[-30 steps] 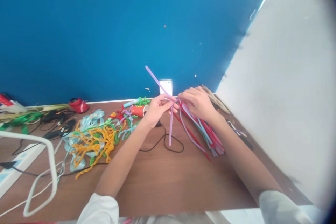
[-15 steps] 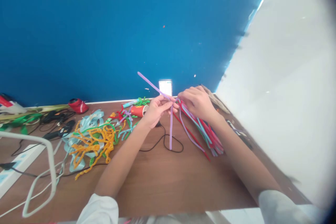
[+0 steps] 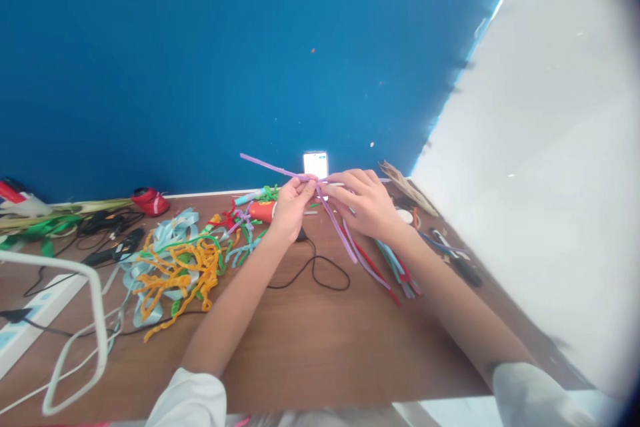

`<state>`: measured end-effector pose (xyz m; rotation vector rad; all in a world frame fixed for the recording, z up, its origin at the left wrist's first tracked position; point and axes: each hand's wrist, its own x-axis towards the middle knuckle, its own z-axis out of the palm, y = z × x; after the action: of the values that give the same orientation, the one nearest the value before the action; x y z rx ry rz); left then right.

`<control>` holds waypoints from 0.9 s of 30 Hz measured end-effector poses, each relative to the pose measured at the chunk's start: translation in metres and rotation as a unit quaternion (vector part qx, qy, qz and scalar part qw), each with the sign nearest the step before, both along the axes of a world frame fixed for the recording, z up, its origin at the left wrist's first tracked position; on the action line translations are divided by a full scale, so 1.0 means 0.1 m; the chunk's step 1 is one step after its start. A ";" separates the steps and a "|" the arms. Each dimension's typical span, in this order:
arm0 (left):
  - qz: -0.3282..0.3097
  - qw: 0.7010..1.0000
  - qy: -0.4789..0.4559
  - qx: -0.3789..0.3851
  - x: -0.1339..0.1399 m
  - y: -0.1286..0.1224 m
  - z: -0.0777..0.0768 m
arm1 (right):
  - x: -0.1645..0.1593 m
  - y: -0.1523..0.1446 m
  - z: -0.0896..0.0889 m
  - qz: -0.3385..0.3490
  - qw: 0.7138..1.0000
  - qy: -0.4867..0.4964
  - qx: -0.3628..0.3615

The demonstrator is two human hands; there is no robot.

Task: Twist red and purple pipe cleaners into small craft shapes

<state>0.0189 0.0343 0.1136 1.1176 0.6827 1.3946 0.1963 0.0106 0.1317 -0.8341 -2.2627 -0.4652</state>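
My left hand [image 3: 291, 208] pinches purple pipe cleaners [image 3: 270, 165] between thumb and fingers, at the spot where they cross. One length sticks out to the upper left; another purple length [image 3: 343, 235] slants down to the right. Just right of the crossing, my right hand [image 3: 364, 203] has its fingers closed at the purple strands, its fingertips partly hiding them. A purple tip shows beyond its knuckles. Beneath the right hand and forearm lies a bundle of red, blue and purple pipe cleaners [image 3: 395, 265], partly covered.
Against the blue wall leans a lit phone [image 3: 315, 165]. Left are a red paper cup [image 3: 262, 211], tangled orange pipe cleaners [image 3: 187, 267], pale blue ribbon [image 3: 175, 230], a white power strip [image 3: 35, 313] and a white bent frame [image 3: 103, 320]. A black cable [image 3: 330, 288] loops mid-table.
Both hands have shifted slightly left. The hanging purple length has swung from straight down to a rightward slant, and the upper-left length lies flatter. My right hand's fingers now reach further left.
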 end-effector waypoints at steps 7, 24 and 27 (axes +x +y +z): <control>-0.007 1.000 0.006 0.000 0.02 -0.01 -0.02 | 0.03 0.00 0.02 0.022 0.999 -0.026 0.010; 0.034 0.994 0.087 0.060 0.09 -0.09 -0.03 | -0.05 0.00 -0.01 0.013 0.996 -0.061 0.056; 0.035 0.991 0.092 0.086 0.10 -0.11 -0.02 | -0.05 0.00 -0.01 0.004 0.999 -0.015 0.034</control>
<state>0.0286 0.0232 0.1117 1.3833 0.7500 1.4411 0.1916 0.0104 0.1306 -0.7874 -2.2632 -0.5503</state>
